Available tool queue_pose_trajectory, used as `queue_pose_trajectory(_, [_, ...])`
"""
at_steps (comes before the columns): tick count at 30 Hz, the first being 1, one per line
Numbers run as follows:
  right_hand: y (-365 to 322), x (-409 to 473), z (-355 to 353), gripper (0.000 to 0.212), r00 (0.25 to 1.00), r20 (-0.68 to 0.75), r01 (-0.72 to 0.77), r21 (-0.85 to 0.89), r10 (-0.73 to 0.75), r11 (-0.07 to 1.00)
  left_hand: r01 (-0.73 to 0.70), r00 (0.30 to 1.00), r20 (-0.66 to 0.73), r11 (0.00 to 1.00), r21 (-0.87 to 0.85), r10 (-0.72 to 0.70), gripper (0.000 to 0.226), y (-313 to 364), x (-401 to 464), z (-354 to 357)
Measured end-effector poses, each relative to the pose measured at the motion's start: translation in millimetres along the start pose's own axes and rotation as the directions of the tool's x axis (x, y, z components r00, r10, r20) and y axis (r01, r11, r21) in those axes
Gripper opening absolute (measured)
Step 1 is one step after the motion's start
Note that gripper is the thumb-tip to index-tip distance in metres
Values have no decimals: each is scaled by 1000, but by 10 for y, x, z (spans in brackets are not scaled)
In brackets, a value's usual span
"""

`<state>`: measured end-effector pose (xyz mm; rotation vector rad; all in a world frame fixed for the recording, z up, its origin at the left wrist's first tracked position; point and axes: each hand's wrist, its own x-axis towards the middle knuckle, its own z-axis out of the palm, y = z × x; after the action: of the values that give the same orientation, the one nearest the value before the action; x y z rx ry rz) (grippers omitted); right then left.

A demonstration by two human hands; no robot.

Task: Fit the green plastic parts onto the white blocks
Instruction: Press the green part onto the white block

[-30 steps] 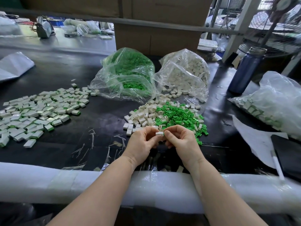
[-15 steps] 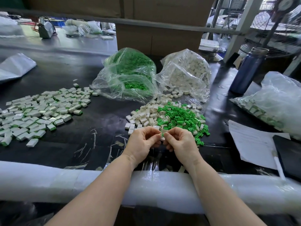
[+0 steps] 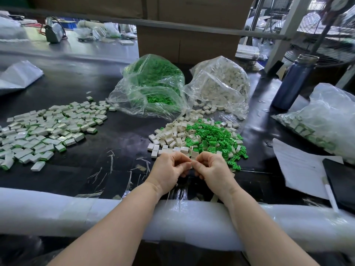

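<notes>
My left hand (image 3: 170, 168) and my right hand (image 3: 213, 169) meet fingertip to fingertip just in front of the loose pile, pinching a small white block (image 3: 191, 162) between them; most of it is hidden by the fingers. Behind the hands lie loose white blocks (image 3: 169, 135) mixed with small green plastic parts (image 3: 217, 137). A wide spread of fitted white-and-green pieces (image 3: 44, 131) covers the black table (image 3: 119, 135) at the left.
A clear bag of green parts (image 3: 153, 87) and a bag of white blocks (image 3: 221, 87) stand behind the pile. A blue bottle (image 3: 294, 83), another filled bag (image 3: 326, 120), paper (image 3: 301, 166) and a dark tablet (image 3: 342, 181) sit right. White foam padding (image 3: 76, 212) lines the near edge.
The white block that showed between my fingertips a second ago is now nearly covered as both hands close tighter around it. The hands stay in the same spot.
</notes>
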<state>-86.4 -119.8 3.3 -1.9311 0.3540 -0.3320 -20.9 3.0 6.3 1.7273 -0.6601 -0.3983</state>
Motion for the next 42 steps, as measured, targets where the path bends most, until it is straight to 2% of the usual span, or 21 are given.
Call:
queue_pose_trajectory(5, [-40,-4,21,17,997,-80,-4,156,17,988,-21,998,-64,999,-30,19,8,14,2,29])
queue_pose_trajectory(11, [-67,-35,-16,11,995,-99,32,272,-5,962,-33,998,-52,999,16,34,12,28,1,36])
queue_pose_trajectory(20, [-69,-46,-10,15,997,-31,80,281,-74,956,-12,997,-79,996,93,20,8,2,3,15])
queue_pose_trajectory(25, [-45,-27,-10,7,998,-60,49,251,-35,967,-14,997,-71,999,-34,12,7,29,-6,12])
queue_pose_trajectory(30, [-51,-32,8,16,998,55,24,216,-37,976,-46,999,-31,997,-56,45,15,45,-4,38])
queue_pose_trajectory(37, [-52,-24,-19,15,995,91,2,328,-34,945,-87,996,7,993,76,87,17,69,-18,57])
queue_pose_trajectory(39, [-52,-22,-25,15,995,97,-5,350,-31,937,-87,996,9,995,57,87,16,80,-24,54])
queue_pose_trajectory(42, [-54,-26,-24,17,995,93,-7,286,-20,958,-59,998,-11,997,-53,59,15,103,-28,54])
